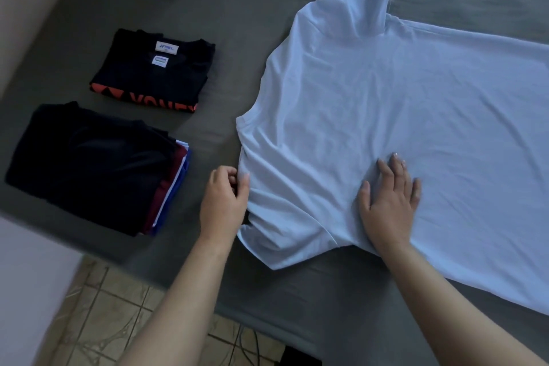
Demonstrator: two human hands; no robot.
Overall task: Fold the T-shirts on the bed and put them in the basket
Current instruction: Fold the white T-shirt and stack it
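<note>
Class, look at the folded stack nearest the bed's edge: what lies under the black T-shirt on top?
Under the black T-shirt, only edges of folded garments show at the right: white, maroon and blue. How many there are is covered.

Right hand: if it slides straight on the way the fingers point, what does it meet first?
The right hand lies flat on the white T-shirt, fingers pointing up the shirt. Only more shirt fabric lies ahead, then the far sleeve; nothing else shows in that line.

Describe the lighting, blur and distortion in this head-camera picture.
Head view: dim, bluish, even light with soft shadows and no glare; wide-angle bending curves the dark grey bed edges; the lower-left corner is smeared by blur; the white T-shirt, the left hand pinching its collar and the flat right hand look fairly sharp.
</note>
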